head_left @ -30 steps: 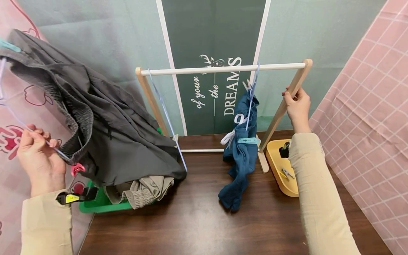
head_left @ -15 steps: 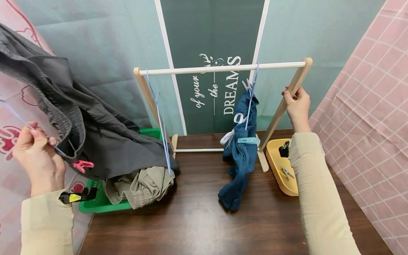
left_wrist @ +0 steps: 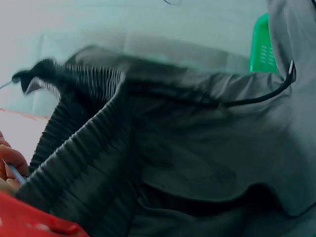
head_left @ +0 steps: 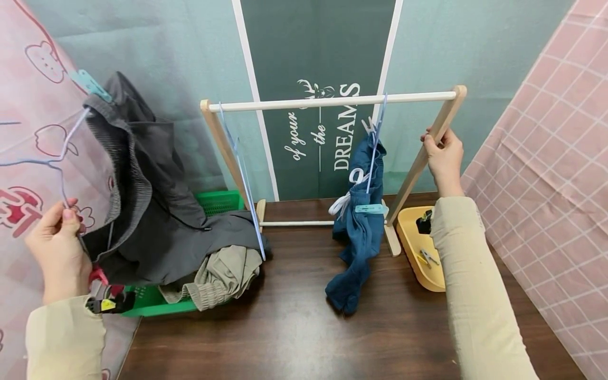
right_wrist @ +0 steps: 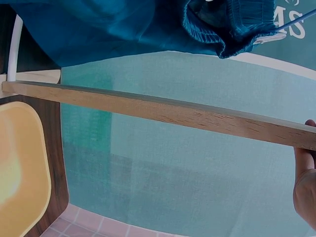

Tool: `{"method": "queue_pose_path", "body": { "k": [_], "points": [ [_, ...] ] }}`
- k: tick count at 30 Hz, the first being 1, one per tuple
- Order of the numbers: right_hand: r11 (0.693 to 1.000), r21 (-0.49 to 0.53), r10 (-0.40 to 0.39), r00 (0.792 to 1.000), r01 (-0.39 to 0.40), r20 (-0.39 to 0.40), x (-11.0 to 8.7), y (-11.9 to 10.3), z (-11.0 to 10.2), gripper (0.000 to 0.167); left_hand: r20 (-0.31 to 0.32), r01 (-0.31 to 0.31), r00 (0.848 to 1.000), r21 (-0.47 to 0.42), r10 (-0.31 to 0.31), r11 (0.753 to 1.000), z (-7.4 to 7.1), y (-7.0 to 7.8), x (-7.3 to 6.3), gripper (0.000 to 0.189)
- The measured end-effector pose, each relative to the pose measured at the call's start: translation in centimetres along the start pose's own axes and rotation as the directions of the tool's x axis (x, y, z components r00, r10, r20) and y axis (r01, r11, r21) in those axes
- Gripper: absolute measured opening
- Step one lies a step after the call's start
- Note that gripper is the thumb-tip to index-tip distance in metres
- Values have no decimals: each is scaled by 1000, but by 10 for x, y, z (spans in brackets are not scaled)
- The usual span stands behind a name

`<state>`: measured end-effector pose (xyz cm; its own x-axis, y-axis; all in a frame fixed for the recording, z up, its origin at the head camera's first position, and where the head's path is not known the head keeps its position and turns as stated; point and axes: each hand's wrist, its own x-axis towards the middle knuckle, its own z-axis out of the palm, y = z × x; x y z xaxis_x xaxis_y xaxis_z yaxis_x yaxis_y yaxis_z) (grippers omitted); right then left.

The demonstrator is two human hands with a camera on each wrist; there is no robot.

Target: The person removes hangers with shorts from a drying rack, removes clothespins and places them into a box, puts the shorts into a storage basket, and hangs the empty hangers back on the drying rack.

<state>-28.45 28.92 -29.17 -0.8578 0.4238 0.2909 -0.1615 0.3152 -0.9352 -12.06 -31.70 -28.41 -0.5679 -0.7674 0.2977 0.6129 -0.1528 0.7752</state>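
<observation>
My left hand (head_left: 62,248) pinches the thin wire of a pale blue hanger (head_left: 62,174) at the left. Dark grey trousers (head_left: 157,237) hang from it by an elastic waistband, clipped with a light blue clothespin (head_left: 92,85) at the top and a red clothespin (head_left: 98,274) by my wrist. Their legs fall over a green basket (head_left: 157,309). In the left wrist view the waistband (left_wrist: 84,128) gapes and a black drawstring shows. My right hand (head_left: 444,158) grips the right wooden post (head_left: 418,163) of a small clothes rack.
Blue trousers (head_left: 358,237) hang on the rack's white bar (head_left: 304,104) towards the right. An unloaded blue hanger (head_left: 244,179) hangs at its left end. Beige cloth (head_left: 223,279) lies in the green basket. A yellow tray (head_left: 418,274) holding clothespins stands right of the rack.
The grey trousers first swung left partly out of view, then came back right and lower, their waistband now turned more upright. The hanger on the rack's left swayed. My right hand stayed on the post.
</observation>
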Motion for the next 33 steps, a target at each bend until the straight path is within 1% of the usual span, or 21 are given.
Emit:
{"method": "queue_pose_path", "body": {
  "k": [4, 7, 9, 12, 13, 14, 16, 17, 19, 20, 23, 24, 26, 28, 29, 30, 32, 33],
  "points": [
    [1000, -3, -1, 1000, 1, 5, -1, -1, 0, 12, 6, 4, 1000, 100, -4, 995, -9, -2, 2, 25],
    [1000, 3, -3, 1000, 3, 5, -1, -1, 0, 12, 19, 0, 1000, 165, -4, 986, -15, -4, 3, 27],
    [1000, 4, -1, 1000, 1, 2, -1, -1, 0, 11, 32, -19, 999, 197, 13, 980, -19, -6, 4, 28],
    [1000, 12, 4, 1000, -4, -1, -1, 0, 0, 11, 55, -56, 998, 274, 42, 960, -26, -8, 5, 32],
    [1000, 10, 2, 1000, -2, 0, -1, 0, 0, 11, 58, -53, 998, 292, 38, 955, -29, -8, 6, 33],
    [1000, 8, -1, 1000, 1, 1, -1, 0, 0, 11, 63, -59, 997, 330, 40, 942, -32, -9, 6, 35],
    [1000, 6, -7, 1000, 7, 1, 0, 1, 0, 12, 70, -41, 997, 387, 15, 921, -37, -9, 6, 39],
    [1000, 3, -9, 1000, 9, 2, 0, 1, 1, 12, 72, -29, 997, 401, 0, 916, -39, -9, 5, 40],
    [1000, -5, -14, 1000, 14, 2, 1, 2, 1, 13, 81, -16, 996, 444, -22, 896, -43, -10, 5, 45],
    [1000, -5, -14, 1000, 14, 1, 1, 2, 1, 13, 88, -22, 996, 470, -23, 883, -45, -11, 5, 46],
    [1000, -5, -11, 1000, 11, 1, 2, 2, 2, 12, 104, -34, 994, 492, -20, 870, -47, -13, 5, 48],
    [1000, -4, -11, 1000, 11, 1, 2, 2, 2, 12, 108, -35, 994, 492, -21, 870, -48, -14, 5, 49],
    [1000, -4, -11, 1000, 11, 3, 1, 2, 2, 12, 118, -33, 993, 469, -25, 883, -49, -15, 4, 49],
    [1000, -8, -13, 1000, 13, 4, 1, 2, 1, 12, 130, -30, 991, 411, -26, 911, -50, -17, 4, 48],
    [1000, -9, -13, 1000, 13, 5, 1, 1, 1, 12, 140, -24, 990, 363, -29, 931, -50, -18, 3, 46],
    [1000, -9, -13, 1000, 13, 5, 1, 1, 1, 13, 154, -27, 988, 330, -25, 944, -51, -18, 2, 46],
    [1000, -12, -14, 1000, 15, 5, 0, 1, 1, 13, 186, -35, 982, 273, -17, 961, -51, -20, 1, 44],
    [1000, -12, -14, 1000, 14, 5, 0, 0, 1, 14, 203, -39, 979, 255, -14, 966, -52, -21, 1, 43]
  ]
}}
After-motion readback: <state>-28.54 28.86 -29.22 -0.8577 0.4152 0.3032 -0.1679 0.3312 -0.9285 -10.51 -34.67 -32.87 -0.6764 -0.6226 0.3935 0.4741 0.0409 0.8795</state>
